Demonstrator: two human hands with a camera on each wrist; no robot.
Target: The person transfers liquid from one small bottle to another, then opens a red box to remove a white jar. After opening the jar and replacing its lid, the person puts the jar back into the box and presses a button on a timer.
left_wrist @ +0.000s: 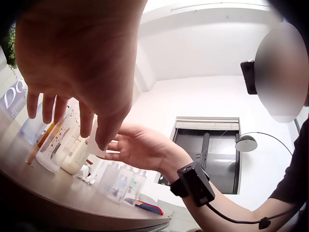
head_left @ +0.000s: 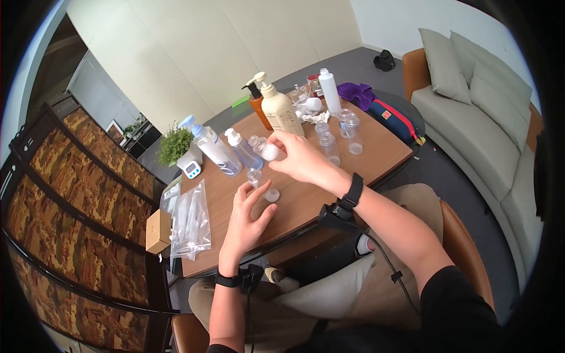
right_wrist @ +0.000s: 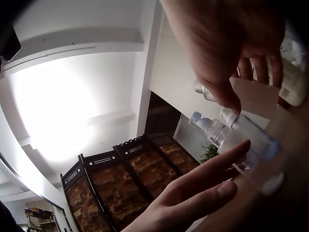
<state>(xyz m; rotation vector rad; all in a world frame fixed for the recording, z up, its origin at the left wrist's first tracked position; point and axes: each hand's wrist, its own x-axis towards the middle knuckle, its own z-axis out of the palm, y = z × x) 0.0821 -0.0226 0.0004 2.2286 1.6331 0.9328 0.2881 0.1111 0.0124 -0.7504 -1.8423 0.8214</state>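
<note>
My right hand (head_left: 299, 160) grips a small clear bottle (head_left: 256, 142) above the table. The bottle is tilted, its threaded, uncapped neck pointing left and its whitish lower part by my fingers. In the right wrist view this bottle's neck (right_wrist: 199, 89) sticks out past my thumb. My left hand (head_left: 248, 220) is low over the table, fingers extended and thumb spread. Another small clear bottle (head_left: 254, 176) stands there uncapped, with a whitish base (head_left: 271, 195). My left index finger overlaps this bottle in the head view, while the thumb is apart from it.
Beyond my hands stand a blue-capped pump bottle (head_left: 216, 150), a white-topped bluish bottle (head_left: 246, 152) and a large cream pump bottle (head_left: 279, 109). Several clear bottles (head_left: 352, 126) stand to the right. Clear plastic bags (head_left: 191, 223) and a cardboard box (head_left: 158, 231) lie left.
</note>
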